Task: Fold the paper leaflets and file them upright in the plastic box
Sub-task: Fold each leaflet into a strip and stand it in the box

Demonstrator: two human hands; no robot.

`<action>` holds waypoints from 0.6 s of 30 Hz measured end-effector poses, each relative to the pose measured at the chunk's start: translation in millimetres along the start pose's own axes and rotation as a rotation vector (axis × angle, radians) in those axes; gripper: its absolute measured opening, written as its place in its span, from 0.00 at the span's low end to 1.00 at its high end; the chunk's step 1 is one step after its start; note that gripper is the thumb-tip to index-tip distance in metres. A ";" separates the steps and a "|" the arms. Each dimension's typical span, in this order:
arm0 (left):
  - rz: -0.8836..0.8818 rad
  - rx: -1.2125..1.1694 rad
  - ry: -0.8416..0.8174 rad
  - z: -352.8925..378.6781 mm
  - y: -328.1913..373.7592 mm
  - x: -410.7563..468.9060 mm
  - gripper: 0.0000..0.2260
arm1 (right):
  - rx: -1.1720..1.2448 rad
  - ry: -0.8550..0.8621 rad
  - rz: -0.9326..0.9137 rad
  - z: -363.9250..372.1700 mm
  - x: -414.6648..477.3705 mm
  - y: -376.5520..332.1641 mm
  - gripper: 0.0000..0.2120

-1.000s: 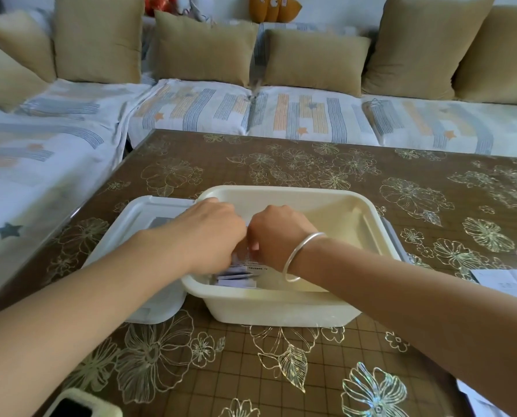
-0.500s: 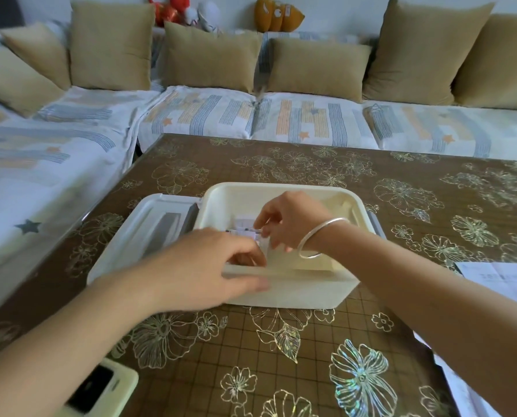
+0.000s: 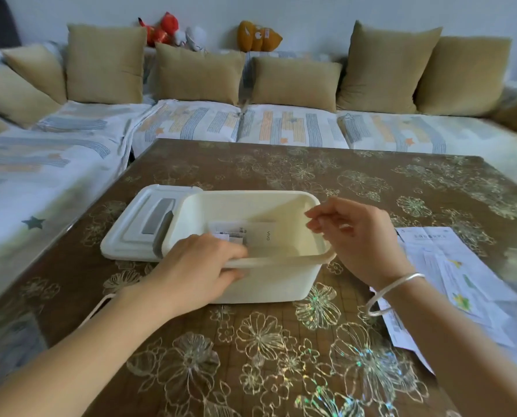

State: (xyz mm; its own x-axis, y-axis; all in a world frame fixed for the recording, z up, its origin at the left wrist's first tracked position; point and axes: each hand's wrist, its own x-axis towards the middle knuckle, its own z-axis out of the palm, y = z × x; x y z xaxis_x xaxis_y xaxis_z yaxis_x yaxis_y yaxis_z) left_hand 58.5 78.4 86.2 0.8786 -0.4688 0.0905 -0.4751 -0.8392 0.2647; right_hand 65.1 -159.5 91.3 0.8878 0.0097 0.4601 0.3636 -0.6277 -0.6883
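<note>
At the bottom of the frame it's mostly table point(image 3: 251, 365), brown with shiny flower prints, and both forearms coming in from the lower corners. Just past that, the left hand point(image 3: 197, 266) has the near rim of the box point(image 3: 278, 284): thumb on the outside of the front wall, fingers hooked over the edge and inside. Looks to me like it's just steadying the box. The right hand point(image 3: 356, 236), with a silver bracelet point(image 3: 392, 291) on the wrist, hovers over the box's right rim with fingers loosely bent and nothing in them as far as I can see. At the right edge of the frame, a messy pile of loose leaflets point(image 3: 449, 266) lies flat on the table, not folded yet. Inside the box, toward the left, a few folded leaflets point(image 3: 245, 233) stand more or less upright, right by the left fingertips; can't tell if they're touching. My guess on handling: this stuff is thin, light and floppy, so a single sheet will slide on that glossy top and is easier to lift by a corner or edge. Once folded it's stiffer, so pinch it along the crease and drop it in edge first, or it'll flop over with so much room in there. Left of the box, touching it, sits the lid point(image 3: 136, 224). Beyond the table runs a striped sofa point(image 3: 281, 127) with tan cushions point(image 3: 293, 82), and some soft toys point(image 3: 257, 36) along the top.
</note>
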 end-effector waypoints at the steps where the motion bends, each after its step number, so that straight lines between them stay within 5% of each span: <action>1: -0.002 -0.011 0.004 1.5 2.2 -7.5 0.05 | 0.019 0.019 -0.001 -3.2 -7.5 0.1 0.12; 7: -0.010 -0.036 0.013 4.0 14.6 -36.1 0.04 | -0.233 0.350 -0.001 -24.6 -48.4 22.0 0.08; 10: 0.063 -0.041 0.162 8.3 30.2 -41.3 0.17 | -0.332 0.313 0.103 -33.7 -75.3 54.8 0.10; 14: 0.249 -0.180 0.477 33.3 73.6 -45.2 0.08 | -0.491 0.180 0.196 -44.6 -122.3 98.8 0.13; 18: 0.293 -0.368 0.437 93.2 116.0 -39.7 0.06 | -0.607 0.137 0.220 -57.9 -148.9 122.9 0.14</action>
State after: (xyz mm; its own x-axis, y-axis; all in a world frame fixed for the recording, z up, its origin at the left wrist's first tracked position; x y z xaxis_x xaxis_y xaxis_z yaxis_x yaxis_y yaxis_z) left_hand -36.0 -26.0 23.9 0.6904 -0.4436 0.5715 -0.7190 -0.5078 0.4745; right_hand -38.8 -283.2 -29.3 0.8649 -0.2430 0.4393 -0.0816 -0.9315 -0.3545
